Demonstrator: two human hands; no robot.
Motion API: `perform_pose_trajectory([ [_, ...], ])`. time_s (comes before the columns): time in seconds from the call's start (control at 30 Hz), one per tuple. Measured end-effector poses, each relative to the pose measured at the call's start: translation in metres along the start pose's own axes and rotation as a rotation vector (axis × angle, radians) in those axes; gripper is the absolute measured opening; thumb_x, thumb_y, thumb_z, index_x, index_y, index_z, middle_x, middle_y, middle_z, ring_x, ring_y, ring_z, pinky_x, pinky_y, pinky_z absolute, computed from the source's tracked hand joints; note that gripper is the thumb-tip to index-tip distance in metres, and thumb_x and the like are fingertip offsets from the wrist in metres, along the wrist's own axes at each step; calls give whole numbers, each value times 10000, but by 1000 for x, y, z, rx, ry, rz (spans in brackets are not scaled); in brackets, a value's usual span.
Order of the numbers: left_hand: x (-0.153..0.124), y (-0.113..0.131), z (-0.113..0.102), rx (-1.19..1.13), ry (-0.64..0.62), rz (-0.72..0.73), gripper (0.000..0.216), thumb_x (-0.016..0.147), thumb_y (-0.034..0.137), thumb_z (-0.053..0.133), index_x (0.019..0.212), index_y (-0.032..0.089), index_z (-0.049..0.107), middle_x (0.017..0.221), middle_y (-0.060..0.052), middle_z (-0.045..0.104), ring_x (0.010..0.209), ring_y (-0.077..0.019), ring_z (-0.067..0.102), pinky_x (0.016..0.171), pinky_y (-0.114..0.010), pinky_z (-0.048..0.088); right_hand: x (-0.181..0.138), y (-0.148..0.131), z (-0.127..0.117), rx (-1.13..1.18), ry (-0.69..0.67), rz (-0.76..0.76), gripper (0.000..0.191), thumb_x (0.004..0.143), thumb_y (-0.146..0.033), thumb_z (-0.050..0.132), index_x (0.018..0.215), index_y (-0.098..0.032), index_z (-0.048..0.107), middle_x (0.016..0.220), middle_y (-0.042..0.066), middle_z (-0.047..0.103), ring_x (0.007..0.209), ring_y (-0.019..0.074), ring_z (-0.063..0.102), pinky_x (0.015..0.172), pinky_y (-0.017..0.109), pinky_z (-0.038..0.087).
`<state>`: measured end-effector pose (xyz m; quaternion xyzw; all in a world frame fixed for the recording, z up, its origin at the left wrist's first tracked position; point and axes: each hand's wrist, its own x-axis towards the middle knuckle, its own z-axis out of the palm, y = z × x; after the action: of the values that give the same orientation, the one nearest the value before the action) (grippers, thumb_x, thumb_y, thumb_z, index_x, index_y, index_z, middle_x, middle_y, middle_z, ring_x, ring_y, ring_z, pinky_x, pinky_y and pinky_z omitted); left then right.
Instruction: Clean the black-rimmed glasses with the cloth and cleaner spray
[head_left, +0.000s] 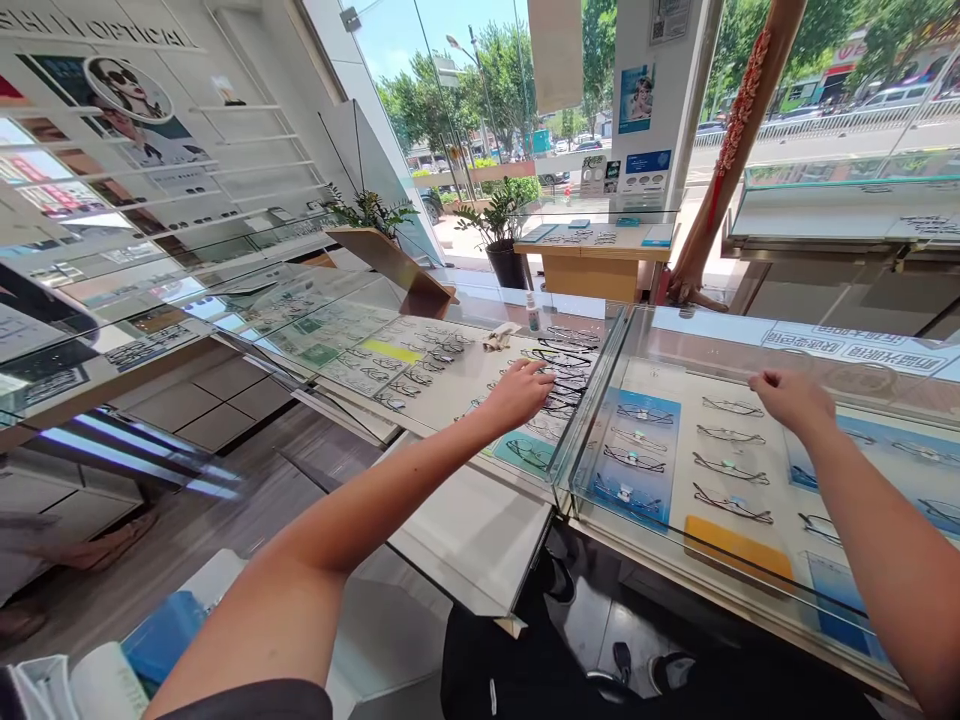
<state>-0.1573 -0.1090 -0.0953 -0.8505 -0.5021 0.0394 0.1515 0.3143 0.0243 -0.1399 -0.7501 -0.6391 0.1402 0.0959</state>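
Observation:
My left hand (519,394) reaches over an open display tray (450,385) of eyeglasses, fingers curled down among a row of dark frames (564,372); what the fingers grip, if anything, is hidden. My right hand (789,397) rests on the glass top of the neighbouring showcase (675,345), fingers bent, with nothing visible in it. Under that glass lie several thin frames (731,468) on white and blue cards (637,450).
A small bottle (532,315) and a cloth (497,338) sit at the tray's far edge. Glass counters run along the left wall. Potted plants (501,225) and a wooden table (596,250) stand by the window. A pulled-out shelf (472,535) juts toward my legs.

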Motion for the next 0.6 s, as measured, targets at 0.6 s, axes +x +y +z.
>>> perform_pose_trajectory([
  [0.6, -198, -2, -60, -137, -50, 174, 176, 1047, 233, 637, 1151, 231, 780, 1329, -20, 797, 1362, -273, 658, 1088, -416, 496, 6, 9, 4, -57, -9, 66, 567, 1087, -625, 387, 1400, -276, 705, 1289, 176, 716, 1027, 352, 603, 728, 422, 394],
])
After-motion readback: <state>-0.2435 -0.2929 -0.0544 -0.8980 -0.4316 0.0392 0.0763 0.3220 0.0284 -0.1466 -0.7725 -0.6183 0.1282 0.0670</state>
